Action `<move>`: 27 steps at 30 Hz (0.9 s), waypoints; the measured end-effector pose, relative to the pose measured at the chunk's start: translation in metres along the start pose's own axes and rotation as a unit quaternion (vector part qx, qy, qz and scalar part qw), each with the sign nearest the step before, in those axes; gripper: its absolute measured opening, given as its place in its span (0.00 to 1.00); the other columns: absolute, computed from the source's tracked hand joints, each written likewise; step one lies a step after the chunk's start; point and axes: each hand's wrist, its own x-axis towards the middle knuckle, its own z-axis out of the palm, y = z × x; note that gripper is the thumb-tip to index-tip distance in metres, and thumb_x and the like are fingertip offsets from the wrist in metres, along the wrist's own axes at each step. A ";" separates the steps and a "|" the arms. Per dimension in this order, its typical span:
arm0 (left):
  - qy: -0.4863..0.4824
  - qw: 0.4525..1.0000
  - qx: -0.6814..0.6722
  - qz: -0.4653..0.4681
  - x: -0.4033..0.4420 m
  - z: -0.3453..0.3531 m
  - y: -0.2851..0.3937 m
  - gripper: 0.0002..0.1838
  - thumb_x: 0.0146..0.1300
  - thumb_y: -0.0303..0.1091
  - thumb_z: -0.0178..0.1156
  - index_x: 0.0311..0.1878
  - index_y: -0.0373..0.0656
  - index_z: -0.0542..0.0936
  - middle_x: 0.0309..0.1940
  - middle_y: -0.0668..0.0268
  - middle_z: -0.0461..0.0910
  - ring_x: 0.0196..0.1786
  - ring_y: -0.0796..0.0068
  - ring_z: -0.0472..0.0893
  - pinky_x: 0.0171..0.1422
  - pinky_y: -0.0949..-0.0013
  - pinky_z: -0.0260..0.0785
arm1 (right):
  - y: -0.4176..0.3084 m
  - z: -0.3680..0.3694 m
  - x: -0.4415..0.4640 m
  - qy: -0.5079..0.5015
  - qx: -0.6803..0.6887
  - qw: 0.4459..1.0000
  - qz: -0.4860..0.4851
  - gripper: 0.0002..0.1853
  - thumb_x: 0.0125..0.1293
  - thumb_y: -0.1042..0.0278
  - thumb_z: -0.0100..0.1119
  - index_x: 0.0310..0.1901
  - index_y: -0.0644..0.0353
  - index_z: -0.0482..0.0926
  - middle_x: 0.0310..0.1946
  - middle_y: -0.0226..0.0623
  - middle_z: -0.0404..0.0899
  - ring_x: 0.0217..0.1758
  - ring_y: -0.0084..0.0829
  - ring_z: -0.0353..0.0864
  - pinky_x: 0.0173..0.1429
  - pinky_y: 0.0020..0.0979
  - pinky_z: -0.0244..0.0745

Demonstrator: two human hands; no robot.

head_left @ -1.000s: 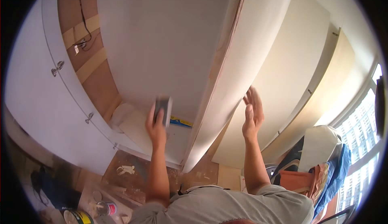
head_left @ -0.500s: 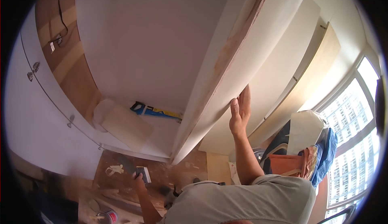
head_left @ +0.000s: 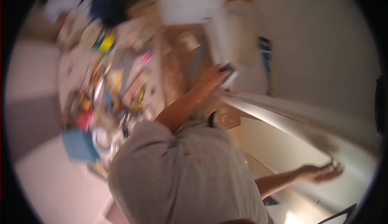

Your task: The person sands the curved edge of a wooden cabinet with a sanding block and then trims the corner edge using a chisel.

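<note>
My left hand [head_left: 211, 77] is closed around a small dark block [head_left: 229, 72] with a pale side; blur hides its exact kind. It is close to the lower end of a long whitish panel edge [head_left: 279, 117]. My right hand [head_left: 321, 172] lies beside that panel farther along, fingers stretched out and nothing seen in them. Whether its fingertips touch the panel I cannot tell. A handsaw [head_left: 265, 56] with a blue and yellow blade rests on the white cabinet base beyond my left hand.
Scattered tools and scraps [head_left: 117, 82] cover the floor to the left. A teal box [head_left: 80, 145] stands beside them. A long grey strip [head_left: 197, 64] lies on the brown floor near my left arm. At the top is a white door panel [head_left: 190, 1].
My view has swung left and down, bringing the cluttered floor into sight and blurring the picture. My left hand still holds the block, and my right hand stays by the panel.
</note>
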 end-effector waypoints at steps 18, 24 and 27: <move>0.451 0.837 -0.160 -0.265 -0.298 -0.121 -0.111 0.19 0.67 0.32 0.75 0.60 0.38 0.90 0.35 0.63 0.90 0.37 0.76 0.85 0.44 0.65 0.78 | 0.057 0.039 -0.007 0.003 0.227 0.966 -0.124 0.49 0.77 0.45 0.74 0.84 0.68 0.58 0.81 0.55 0.61 0.85 0.42 0.62 0.87 0.43 0.62; 0.363 0.880 0.036 -0.306 -0.332 -0.129 -0.145 0.26 0.66 0.50 0.76 0.62 0.48 0.90 0.47 0.50 0.93 0.51 0.45 0.91 0.58 0.49 0.82 | 0.107 0.044 0.001 0.039 0.162 0.981 -0.104 0.44 0.75 0.58 0.77 0.83 0.66 0.62 0.81 0.47 0.65 0.82 0.37 0.70 0.87 0.42 0.69; 0.346 0.798 0.175 -0.461 -0.355 -0.129 -0.154 0.29 0.76 0.63 0.61 0.62 0.49 0.88 0.51 0.48 0.91 0.56 0.39 0.88 0.62 0.38 0.79 | 0.115 0.044 -0.008 -0.010 0.282 0.959 -0.008 0.41 0.76 0.62 0.77 0.82 0.64 0.65 0.80 0.49 0.70 0.78 0.37 0.77 0.80 0.37 0.78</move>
